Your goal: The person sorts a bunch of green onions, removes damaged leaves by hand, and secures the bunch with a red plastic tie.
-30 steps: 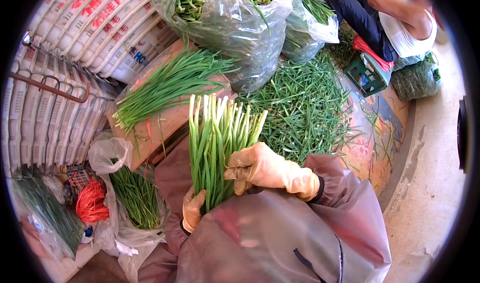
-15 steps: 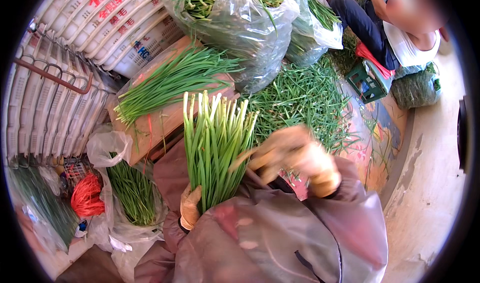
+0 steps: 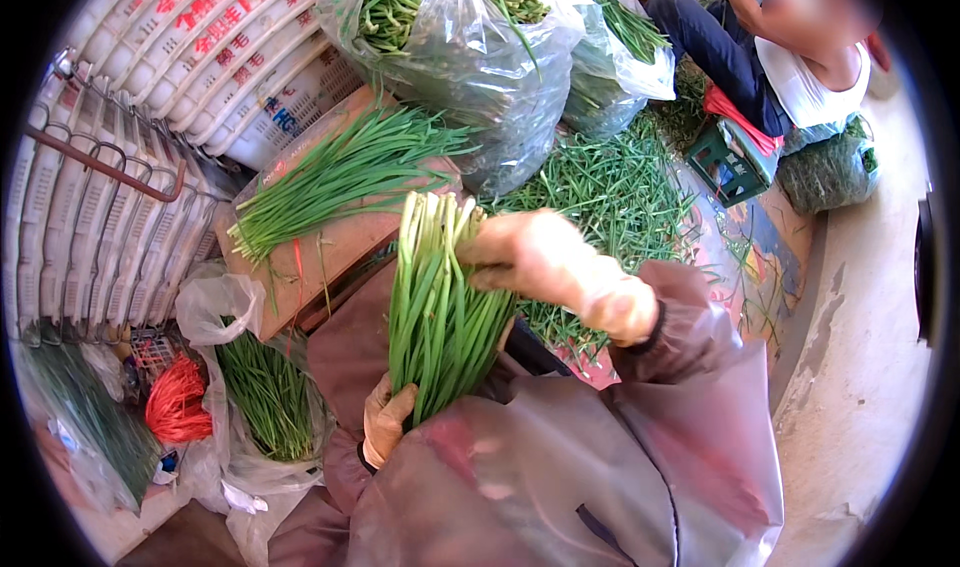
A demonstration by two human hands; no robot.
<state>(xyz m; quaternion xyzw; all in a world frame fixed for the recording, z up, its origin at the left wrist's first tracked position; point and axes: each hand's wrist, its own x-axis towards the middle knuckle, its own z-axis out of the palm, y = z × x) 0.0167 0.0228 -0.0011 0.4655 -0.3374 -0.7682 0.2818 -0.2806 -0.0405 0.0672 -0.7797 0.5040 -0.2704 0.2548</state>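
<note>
A thick bunch of garlic chives [image 3: 435, 317] stands nearly upright over my lap, its pale cut ends at the top and green leaves lower down. My gloved left hand [image 3: 388, 422] is closed round its lower part, the fingers partly hidden behind the leaves. At the upper right side of the bunch, my gloved right hand [image 3: 525, 257] is slightly blurred, with its fingers curled against the stalks just below the pale ends. Beyond the bunch, a loose pile of garlic chives [image 3: 340, 172] lies on a wooden board [image 3: 290, 282].
Large clear bags of greens [image 3: 470, 97] stand ahead. Cut leaves [image 3: 600, 197] cover the floor. White plastic crates [image 3: 110, 227] are stacked at left, near red twine [image 3: 178, 399] and an open bag of chives [image 3: 265, 397]. A person [image 3: 815, 77] sits by a green crate [image 3: 728, 162].
My right hand has moved up and left onto the upper stalks. The top of the bunch has drawn together and shifted slightly right. My left hand keeps its hold low down.
</note>
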